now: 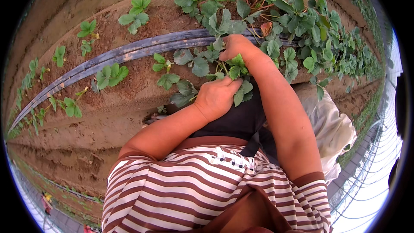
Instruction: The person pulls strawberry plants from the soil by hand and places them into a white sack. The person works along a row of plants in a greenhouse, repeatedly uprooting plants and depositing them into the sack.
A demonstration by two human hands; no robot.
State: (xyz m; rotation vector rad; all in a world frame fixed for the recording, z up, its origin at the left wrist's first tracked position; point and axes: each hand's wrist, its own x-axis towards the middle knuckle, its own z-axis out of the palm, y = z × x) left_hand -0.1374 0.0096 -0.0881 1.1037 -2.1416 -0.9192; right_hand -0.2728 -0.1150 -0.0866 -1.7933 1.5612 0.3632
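A strawberry plant (237,66) with toothed green leaves grows at the near side of the bed, between my two hands. My left hand (217,96) is at its near side, fingers bent around the leaf stalks, with leaves (243,92) sticking out below the fingertips. Farther out, my right hand (238,49) reaches down into the foliage beside the drip irrigation hoses (181,40). Its fingers curl toward the plant's base, and leaves partly cover the fingertips, so its grip is hidden.
Small strawberry plants (111,76) dot the bare soil (139,71) to the left. Dense strawberry foliage (343,48) fills the bed to the right. A pale plastic sack (326,123) lies beside my right arm. Beyond a paved strip, a wire mesh (365,168) curves along the right rim.
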